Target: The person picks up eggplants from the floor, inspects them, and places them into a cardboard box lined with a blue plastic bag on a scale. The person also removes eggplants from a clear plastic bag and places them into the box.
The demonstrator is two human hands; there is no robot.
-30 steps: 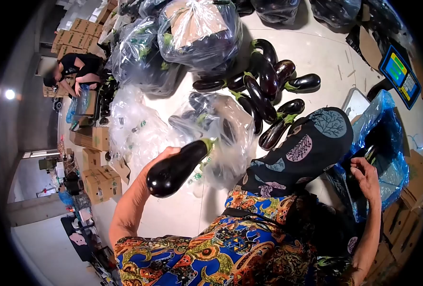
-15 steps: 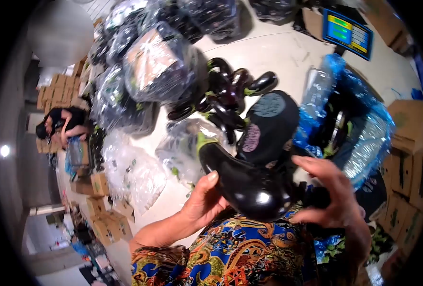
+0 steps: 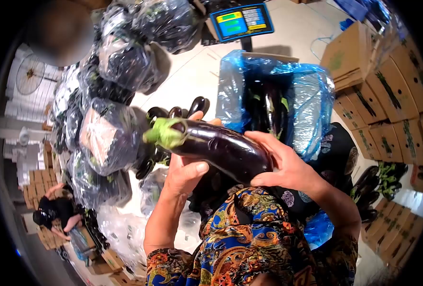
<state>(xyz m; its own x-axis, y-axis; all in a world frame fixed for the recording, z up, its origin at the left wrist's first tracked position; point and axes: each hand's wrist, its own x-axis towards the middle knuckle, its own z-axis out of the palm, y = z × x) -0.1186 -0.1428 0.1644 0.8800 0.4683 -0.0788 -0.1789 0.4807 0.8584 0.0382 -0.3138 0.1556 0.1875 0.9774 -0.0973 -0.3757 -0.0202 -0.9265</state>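
A large dark purple eggplant (image 3: 221, 148) lies across both my hands, its green cap pointing left. My left hand (image 3: 185, 167) grips it near the cap, thumb in front and fingers behind. At the rounded right end, my right hand (image 3: 285, 162) holds it between thumb and fingers. Just beyond is a box lined with blue plastic (image 3: 313, 95), with several eggplants (image 3: 272, 107) inside. More loose eggplants (image 3: 199, 106) lie on the floor behind my left hand, partly hidden by it.
Plastic bags filled with eggplants (image 3: 111, 138) are piled on the left. A scale display (image 3: 241, 21) stands behind the lined box. Cardboard boxes (image 3: 392, 95) are stacked at right, near more eggplants (image 3: 366, 188). Another person (image 3: 56, 212) works at far left.
The view has swung right, bringing the lined box to the centre. The eggplant is now raised closer and lies more level. My right hand, apart from it before, has closed on its right end.
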